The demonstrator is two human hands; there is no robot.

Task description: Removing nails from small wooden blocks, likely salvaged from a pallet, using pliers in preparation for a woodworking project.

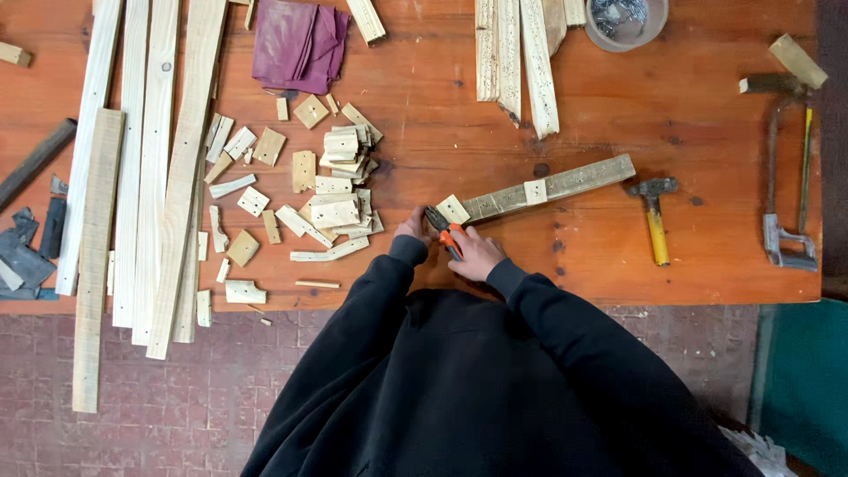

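Observation:
A long wooden slat [565, 187] lies slanted on the orange-brown table [442, 132], with a small block on its middle and another at its near end. My right hand [477, 253] grips orange-handled pliers [444, 232], whose dark jaws point at the slat's near end. My left hand [413, 225] rests beside the pliers' jaws at that same end; whether it holds anything I cannot tell. Both arms wear black sleeves.
A heap of small wood offcuts [331, 190] lies left of my hands. Long planks [155, 159] overhang the table's left front edge. A yellow-handled hammer [655, 221] and a hacksaw [789, 177] lie at the right. A purple cloth [299, 44], more slats [517, 57] and a container of nails [625, 19] sit at the back.

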